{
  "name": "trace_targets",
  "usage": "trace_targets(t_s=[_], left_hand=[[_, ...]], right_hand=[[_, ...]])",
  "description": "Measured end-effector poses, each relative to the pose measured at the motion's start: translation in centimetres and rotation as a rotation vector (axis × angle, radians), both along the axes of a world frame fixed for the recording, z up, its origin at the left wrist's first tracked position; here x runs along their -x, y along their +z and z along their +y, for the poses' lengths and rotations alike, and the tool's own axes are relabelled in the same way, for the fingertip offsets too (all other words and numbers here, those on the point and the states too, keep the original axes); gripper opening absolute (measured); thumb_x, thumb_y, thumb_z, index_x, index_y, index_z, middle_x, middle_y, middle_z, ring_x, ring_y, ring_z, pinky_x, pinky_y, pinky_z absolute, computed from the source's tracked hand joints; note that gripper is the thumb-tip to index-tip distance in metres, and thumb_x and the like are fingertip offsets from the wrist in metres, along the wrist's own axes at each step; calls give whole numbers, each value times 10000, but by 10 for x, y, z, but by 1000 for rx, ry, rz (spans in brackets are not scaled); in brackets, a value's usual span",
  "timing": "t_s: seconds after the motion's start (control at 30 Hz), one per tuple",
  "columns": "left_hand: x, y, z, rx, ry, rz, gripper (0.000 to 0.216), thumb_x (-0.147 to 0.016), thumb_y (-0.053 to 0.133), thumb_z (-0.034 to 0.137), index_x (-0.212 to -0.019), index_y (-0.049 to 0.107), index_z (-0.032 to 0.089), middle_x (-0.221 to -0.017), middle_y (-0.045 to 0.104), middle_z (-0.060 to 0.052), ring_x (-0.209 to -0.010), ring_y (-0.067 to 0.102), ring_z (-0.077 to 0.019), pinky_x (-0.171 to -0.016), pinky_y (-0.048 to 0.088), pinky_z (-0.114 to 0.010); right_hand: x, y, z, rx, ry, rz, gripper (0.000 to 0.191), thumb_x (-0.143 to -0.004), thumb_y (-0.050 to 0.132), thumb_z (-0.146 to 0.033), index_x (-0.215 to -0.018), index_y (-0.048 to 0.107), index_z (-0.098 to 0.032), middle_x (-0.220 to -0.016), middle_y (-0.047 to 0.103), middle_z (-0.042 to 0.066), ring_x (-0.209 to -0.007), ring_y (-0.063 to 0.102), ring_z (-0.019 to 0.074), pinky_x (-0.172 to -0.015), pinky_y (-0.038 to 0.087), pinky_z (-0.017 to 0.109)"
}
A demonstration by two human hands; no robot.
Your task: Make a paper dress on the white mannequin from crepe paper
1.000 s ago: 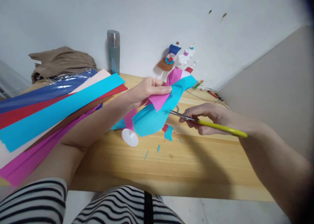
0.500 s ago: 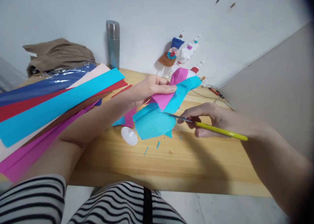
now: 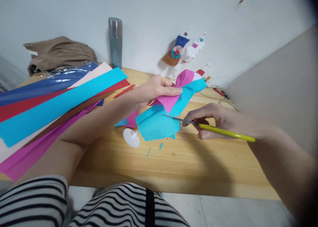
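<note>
While the left hand (image 3: 151,89) pinches the blue and pink crepe paper (image 3: 159,121) aloft, the right hand (image 3: 211,119) grips scissors (image 3: 198,124); the blades point left into the sheet's edge, just beside the holding fingers.

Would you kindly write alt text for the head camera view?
A person's left hand pinches layered blue and pink crepe paper above a wooden table while the right hand cuts it with yellow-handled scissors. Long coloured paper strips fan out at left, with a steel flask behind.
</note>
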State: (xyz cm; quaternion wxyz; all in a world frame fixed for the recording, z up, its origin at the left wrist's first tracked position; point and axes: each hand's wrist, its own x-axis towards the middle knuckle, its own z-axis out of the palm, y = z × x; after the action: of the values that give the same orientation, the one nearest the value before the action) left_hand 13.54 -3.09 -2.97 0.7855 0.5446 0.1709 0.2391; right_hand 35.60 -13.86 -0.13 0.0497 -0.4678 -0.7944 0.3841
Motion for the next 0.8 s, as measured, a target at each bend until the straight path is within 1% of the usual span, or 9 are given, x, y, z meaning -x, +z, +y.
trace_targets(t_s=[0.17, 0.3, 0.37, 0.5, 0.67, 0.8], left_hand=[[0, -1, 0, -30, 8, 29, 400, -951, 643, 23, -558, 609, 87, -481, 543, 42, -439, 461, -20, -448, 340, -137], [0, -5, 3, -81, 17, 32, 402, -946, 658, 46, -553, 587, 93, -494, 518, 46, -446, 437, -19, -451, 316, -140], [-1, -6, 4, -82, 12, 37, 391, -940, 665, 54, -558, 597, 98, -508, 533, 40, -456, 450, -24, -462, 326, -145], [-1, -9, 4, -56, 4, 43, 347, -921, 689, 91, -577, 649, 109, -536, 584, 17, -479, 477, -44, -484, 361, -159], [-1, -9, 3, -59, 7, 66, 345, -913, 686, 101, -570, 657, 125, -533, 596, 18, -479, 485, -51, -490, 366, -162], [-1, -9, 4, -77, 8, 98, 327, -929, 670, 93, -603, 656, 105, -535, 586, 18, -473, 472, -48, -504, 358, -174]], right_hand=[[-1, 1, -1, 25, -2, 22, 362, -880, 763, -495, -1021, 780, -162, -674, 532, -20, -599, 424, 114, -548, 362, 252], [-2, 2, -2, 57, -10, -2, 357, -878, 761, -510, -976, 769, -168, -667, 481, -33, -589, 354, 102, -530, 305, 244], [-2, 3, -2, 67, -11, -16, 369, -876, 757, -525, -964, 767, -167, -661, 464, -36, -582, 321, 99, -525, 279, 246], [2, 7, -1, 103, -43, -57, 429, -854, 754, -578, -938, 772, -158, -639, 452, -36, -564, 298, 97, -515, 262, 256], [5, 12, 0, 113, -81, -122, 558, -797, 751, -691, -964, 797, -160, -623, 458, -30, -552, 314, 102, -508, 267, 261], [3, 13, 0, 121, -83, -146, 579, -793, 747, -709, -975, 802, -161, -630, 468, -26, -557, 326, 103, -510, 275, 258]])
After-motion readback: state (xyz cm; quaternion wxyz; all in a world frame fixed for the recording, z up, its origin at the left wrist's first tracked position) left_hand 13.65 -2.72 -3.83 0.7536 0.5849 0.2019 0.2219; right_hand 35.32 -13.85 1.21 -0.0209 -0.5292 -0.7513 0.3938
